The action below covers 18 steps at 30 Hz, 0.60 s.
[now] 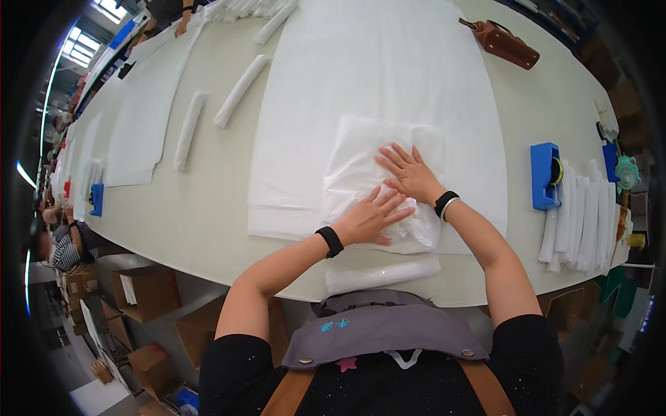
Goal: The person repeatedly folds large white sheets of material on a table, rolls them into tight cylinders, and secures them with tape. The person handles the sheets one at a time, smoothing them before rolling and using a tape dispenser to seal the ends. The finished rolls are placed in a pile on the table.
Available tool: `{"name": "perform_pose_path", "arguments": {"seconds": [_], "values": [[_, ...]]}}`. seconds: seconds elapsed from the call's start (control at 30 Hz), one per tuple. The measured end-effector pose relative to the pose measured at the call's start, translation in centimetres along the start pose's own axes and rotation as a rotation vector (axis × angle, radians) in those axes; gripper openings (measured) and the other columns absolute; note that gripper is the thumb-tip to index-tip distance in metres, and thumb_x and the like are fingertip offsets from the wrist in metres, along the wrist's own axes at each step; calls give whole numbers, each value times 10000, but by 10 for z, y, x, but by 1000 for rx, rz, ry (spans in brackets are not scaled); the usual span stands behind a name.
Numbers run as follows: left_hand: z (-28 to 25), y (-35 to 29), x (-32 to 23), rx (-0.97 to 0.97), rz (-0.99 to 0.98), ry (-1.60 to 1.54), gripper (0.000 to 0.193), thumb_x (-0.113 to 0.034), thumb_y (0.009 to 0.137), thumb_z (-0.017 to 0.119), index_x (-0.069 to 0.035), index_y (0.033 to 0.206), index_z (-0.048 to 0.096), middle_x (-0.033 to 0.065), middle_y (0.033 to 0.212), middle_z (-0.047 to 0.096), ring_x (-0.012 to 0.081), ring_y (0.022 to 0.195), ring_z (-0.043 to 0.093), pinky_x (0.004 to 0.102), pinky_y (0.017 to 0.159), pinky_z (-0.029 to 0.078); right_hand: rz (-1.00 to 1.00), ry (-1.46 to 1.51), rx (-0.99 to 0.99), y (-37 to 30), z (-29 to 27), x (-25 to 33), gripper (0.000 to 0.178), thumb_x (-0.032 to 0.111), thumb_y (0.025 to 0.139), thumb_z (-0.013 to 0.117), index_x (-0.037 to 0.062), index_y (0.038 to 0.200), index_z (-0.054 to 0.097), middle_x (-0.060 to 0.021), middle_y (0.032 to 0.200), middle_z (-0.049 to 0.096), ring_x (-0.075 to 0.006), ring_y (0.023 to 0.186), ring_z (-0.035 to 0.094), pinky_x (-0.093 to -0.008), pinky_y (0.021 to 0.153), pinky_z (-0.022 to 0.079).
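My left hand (371, 218) lies flat with spread fingers on a folded piece of thin white plastic film (350, 156). Just above and to the right, my right hand (412, 173) presses on the same film, its fingers also apart. The film is crumpled under and below the right palm. Beneath it a large white sheet (378, 76) stretches away to the far side of the table. Between the film and my apron, a rolled white bundle (383, 274) rests along the table's near edge.
At the right stand a blue tape dispenser (542, 179) and several white rolls (579, 218). A brown case (501, 44) lies at the far right. Two white rolls (241, 91) lie left of the sheet. Cardboard boxes (147, 291) stand below the table; other people work at the left.
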State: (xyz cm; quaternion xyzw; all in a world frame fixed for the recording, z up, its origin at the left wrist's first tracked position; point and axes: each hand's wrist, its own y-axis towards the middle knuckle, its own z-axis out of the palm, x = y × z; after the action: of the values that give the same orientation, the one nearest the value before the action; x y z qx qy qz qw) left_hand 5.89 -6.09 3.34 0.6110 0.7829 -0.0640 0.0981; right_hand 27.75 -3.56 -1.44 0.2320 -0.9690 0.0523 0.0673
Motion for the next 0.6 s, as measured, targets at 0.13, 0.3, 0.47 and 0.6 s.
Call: {"name": "perform_pose_path", "arguments": {"seconds": [0.13,0.3,0.47,0.6], "values": [[26,23,28,8,-10,-299,680,-242,783,780,-94,1384,499,118,1308,540,314,1251,505,391,1053,442,3,136,-49,0,5,-3,557,432,1053,390,216,1559,309,-5,1630,283,-228,1531,167,-556,1229,118],[26,55,55,152,-165,-768,407,-158,857,681,-13,1230,608,178,1221,590,368,1162,554,445,982,462,194,1093,-75,-21,-13,-29,500,282,1000,546,152,1477,473,-102,1512,480,-265,1487,304,-534,1210,145],[22,64,67,244,-229,-777,367,-187,879,663,-14,1201,633,178,1194,610,366,1140,570,447,973,460,67,367,-173,-93,-78,41,915,526,752,783,213,1525,406,-78,1612,310,-312,1497,263,-578,1187,205],[22,67,71,290,-249,-818,327,-209,893,666,-41,1173,652,173,1172,620,350,1138,574,433,964,457,71,147,-118,-94,-55,71,1100,328,595,910,239,1541,356,-64,1629,255,-281,1479,291,-534,1190,267]]}}
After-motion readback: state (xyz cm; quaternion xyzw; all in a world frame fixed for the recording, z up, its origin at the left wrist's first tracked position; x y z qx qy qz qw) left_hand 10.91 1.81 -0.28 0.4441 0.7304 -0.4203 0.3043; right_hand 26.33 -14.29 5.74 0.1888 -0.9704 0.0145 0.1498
